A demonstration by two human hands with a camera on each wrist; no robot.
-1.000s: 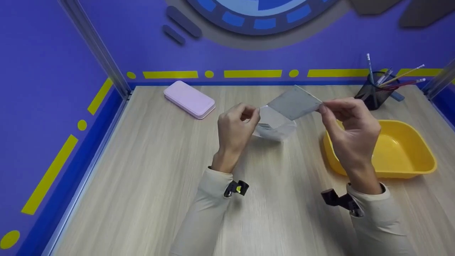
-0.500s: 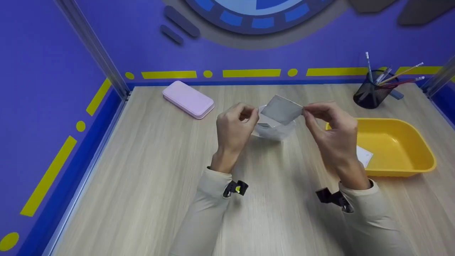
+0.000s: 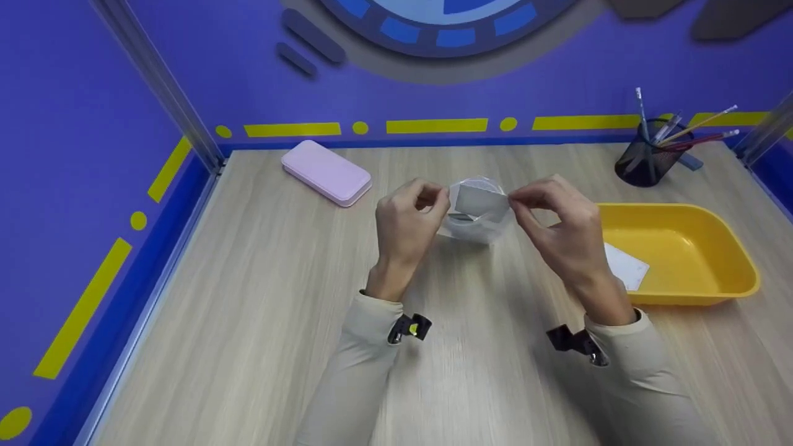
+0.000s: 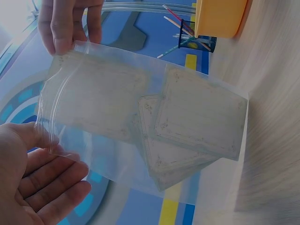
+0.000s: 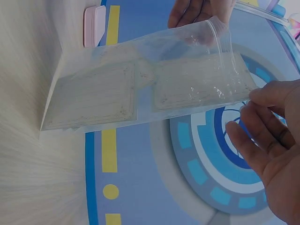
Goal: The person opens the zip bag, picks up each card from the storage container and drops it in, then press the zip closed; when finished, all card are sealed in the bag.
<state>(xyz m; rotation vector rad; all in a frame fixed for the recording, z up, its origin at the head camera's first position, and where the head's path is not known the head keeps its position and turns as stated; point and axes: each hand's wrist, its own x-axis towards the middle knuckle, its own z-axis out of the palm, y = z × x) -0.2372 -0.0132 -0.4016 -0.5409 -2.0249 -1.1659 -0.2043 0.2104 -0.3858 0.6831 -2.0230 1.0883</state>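
Over the counter point(image 3: 248, 297), mid-frame, the left hand point(image 3: 406, 226) and right hand point(image 3: 560, 229) pinch the bag point(image 3: 474, 217) top; it looks thin, floppy and slippery.

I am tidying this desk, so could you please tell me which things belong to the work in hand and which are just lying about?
In hand: clear zip bag, cards, left hand, right hand.
Lying about: pink case, yellow tray, pen cup.
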